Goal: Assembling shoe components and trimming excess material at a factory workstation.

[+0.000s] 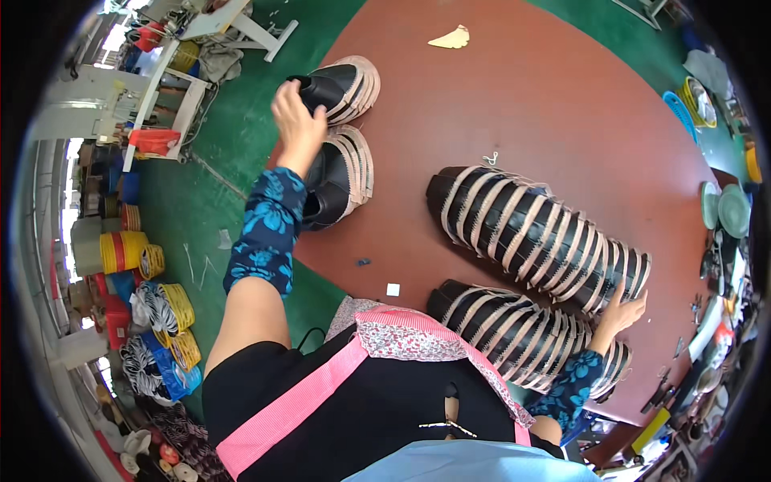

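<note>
At the far left edge of the brown counter [522, 104], the left hand [295, 116] is closed around the black toe end of a shoe upper [321, 87] that belongs to a short stack with pale edges [357, 84]. A second short stack [345, 181] is placed just below it, partly covered by the blue flowered sleeve [265, 233]. The pieces are laid overlapping one on another, probably so that one piece can be taken from the end without disturbing the others.

On the near right side, the right hand [618, 309] is laid flat with spread fingers on the end of a long row of black and beige pieces [538, 233]; nothing is gripped by it. It seems the row is kept from sliding. Another long row [514, 329] lies just beside, nearer to the body.

Much bare counter is left between the short stacks and the long rows, and beyond them. The short stacks sit very near the counter edge, above the green floor [225, 153]. Tools and dishes [727, 209] are crowded along the right rim.
</note>
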Demonstrator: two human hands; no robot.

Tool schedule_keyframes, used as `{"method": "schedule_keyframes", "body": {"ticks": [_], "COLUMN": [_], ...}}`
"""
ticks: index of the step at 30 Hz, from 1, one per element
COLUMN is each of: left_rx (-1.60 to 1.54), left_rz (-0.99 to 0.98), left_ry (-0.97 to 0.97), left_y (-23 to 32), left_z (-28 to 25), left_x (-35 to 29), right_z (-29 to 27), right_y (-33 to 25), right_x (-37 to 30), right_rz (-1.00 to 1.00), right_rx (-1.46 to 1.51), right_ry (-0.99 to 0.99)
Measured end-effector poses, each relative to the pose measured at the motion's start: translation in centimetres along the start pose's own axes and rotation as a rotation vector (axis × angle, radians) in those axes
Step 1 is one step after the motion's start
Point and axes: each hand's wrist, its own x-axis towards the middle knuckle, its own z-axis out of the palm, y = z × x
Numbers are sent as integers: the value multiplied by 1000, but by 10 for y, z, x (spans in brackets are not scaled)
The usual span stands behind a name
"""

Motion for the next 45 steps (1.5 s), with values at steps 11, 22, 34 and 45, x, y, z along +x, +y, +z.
{"method": "schedule_keyframes", "body": {"ticks": [11, 22, 34, 45], "left_rx": [-124, -1560, -1717, -1287], "left_rz": [-87, -754, -109, 226], "left_ry": [-1487, -1034, -1476, -756], "left_y": [-93, -51, 335, 919], "left_z": [133, 14, -147, -80], "left_x": [-5, 40, -30, -196], "right_z": [-39, -46, -169, -199], "right_y": [-397, -474, -195, 299], "right_x": [-186, -168, -8, 83], "right_rz": [-283, -601, 205, 309], "right_rx": [762, 845, 1695, 1175], "right_ry": [-515, -702, -603, 28]}}
